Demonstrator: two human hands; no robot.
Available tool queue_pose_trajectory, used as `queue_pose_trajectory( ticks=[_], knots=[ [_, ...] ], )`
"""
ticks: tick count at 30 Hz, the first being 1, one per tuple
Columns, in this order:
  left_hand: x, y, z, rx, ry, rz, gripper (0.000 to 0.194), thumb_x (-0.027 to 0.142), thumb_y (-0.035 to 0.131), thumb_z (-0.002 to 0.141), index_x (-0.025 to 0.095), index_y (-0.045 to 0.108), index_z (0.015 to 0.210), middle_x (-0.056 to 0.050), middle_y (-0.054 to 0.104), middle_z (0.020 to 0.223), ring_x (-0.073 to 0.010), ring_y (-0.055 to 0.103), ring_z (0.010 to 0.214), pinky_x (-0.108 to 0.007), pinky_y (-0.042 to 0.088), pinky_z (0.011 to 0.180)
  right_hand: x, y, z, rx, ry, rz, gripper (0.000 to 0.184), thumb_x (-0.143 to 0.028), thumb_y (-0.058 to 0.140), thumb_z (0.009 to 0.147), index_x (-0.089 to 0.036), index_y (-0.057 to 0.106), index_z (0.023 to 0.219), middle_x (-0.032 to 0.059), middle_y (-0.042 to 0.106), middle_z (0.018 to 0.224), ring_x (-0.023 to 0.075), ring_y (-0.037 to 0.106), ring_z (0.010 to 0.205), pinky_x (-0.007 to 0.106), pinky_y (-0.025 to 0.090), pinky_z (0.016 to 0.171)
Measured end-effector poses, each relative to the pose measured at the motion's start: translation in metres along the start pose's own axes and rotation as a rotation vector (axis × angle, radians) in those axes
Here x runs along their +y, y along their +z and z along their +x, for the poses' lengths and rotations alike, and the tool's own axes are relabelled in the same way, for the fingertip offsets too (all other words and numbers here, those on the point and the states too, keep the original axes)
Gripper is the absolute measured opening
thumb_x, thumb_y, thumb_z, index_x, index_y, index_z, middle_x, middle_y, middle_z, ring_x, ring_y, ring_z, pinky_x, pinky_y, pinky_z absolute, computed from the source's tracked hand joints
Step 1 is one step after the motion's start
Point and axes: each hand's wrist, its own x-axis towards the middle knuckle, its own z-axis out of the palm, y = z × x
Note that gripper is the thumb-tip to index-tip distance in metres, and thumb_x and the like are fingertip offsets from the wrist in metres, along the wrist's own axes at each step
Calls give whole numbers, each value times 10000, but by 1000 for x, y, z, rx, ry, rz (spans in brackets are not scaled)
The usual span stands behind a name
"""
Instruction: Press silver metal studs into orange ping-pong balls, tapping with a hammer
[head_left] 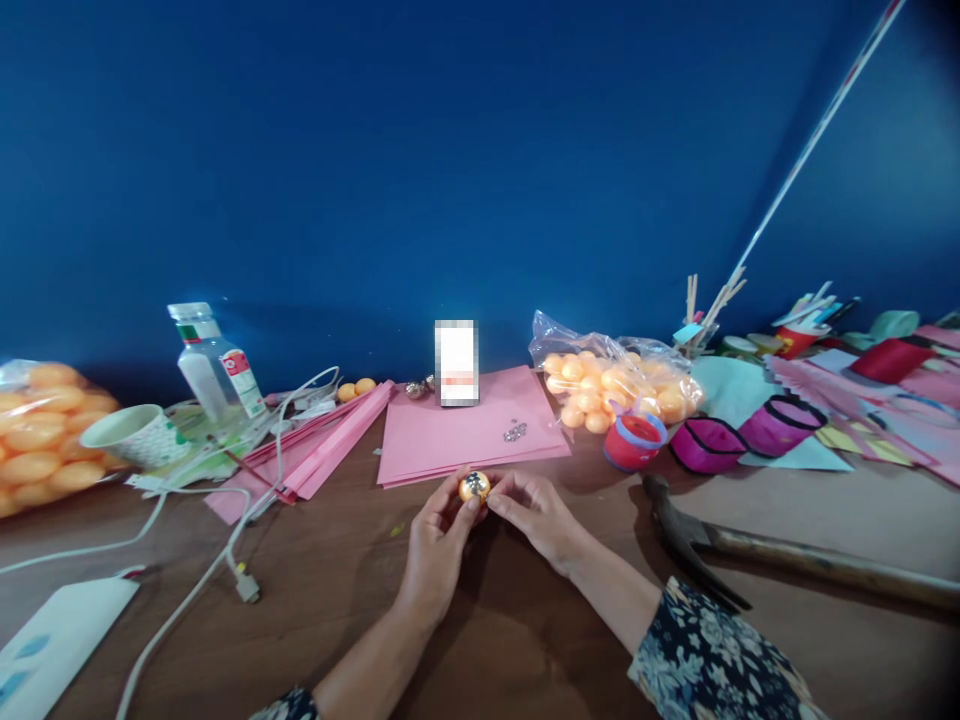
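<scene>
In front of me, an orange ball [473,487] like a ping-pong ball carries dark, shiny bits on its upper face. My left hand [439,535] is closed round it, with the thumb along its lower front. At the ball's right side, the fingers of my right hand [536,515] are pinched together, touching or nearly touching it. Anything small between those fingertips is hidden. Just beyond, a little cluster of silvery pieces [515,431] lies on a pink paper stack [465,440]. Behind it, a blurred white-screened device [457,363] stands upright.
A clear bag of orange balls [592,385] sits right of the paper, near a red cup [635,440] and purple rings [709,445]. A hammer [810,560] lies at right. White cables [187,620], a bottle [214,365], a paper cup [139,437] and another ball bag [49,430] are left.
</scene>
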Motion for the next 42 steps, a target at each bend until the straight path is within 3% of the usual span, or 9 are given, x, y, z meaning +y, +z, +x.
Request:
queue_pose_trajectory(
  ticks=[16, 23, 33, 42],
  knots=[
    [0, 0, 0, 20, 19, 52, 430, 282, 613, 721, 174, 553, 1134, -87, 610, 1130, -237, 561, 1031, -389, 424, 917, -3, 1, 1, -6, 35, 69, 241, -387, 689, 655, -158, 613, 666, 61, 631, 1006, 201, 572, 923, 349, 416, 858],
    [-1, -1, -1, 19, 33, 73, 458, 286, 601, 733, 187, 528, 1174, -82, 611, 1130, -240, 558, 1035, -398, 431, 914, -1, 2, 0, 8, 18, 109, 184, -310, 685, 675, -147, 601, 660, 63, 638, 977, 177, 589, 855, 338, 421, 833],
    [-3, 0, -1, 45, 22, 84, 473, 296, 605, 729, 188, 522, 1182, -80, 605, 1149, -244, 548, 1058, -399, 426, 921, 2, 4, 2, 89, 56, 88, 224, -318, 711, 628, -160, 560, 681, 11, 648, 730, 137, 586, 675, 286, 448, 700],
    [-3, -1, -1, 77, 11, 98, 471, 303, 629, 705, 184, 550, 1154, -77, 612, 1143, -252, 545, 1063, -401, 423, 923, 3, 4, 2, 109, 46, 41, 214, -331, 698, 637, -153, 582, 667, 52, 663, 895, 157, 596, 761, 287, 450, 730]
  ],
)
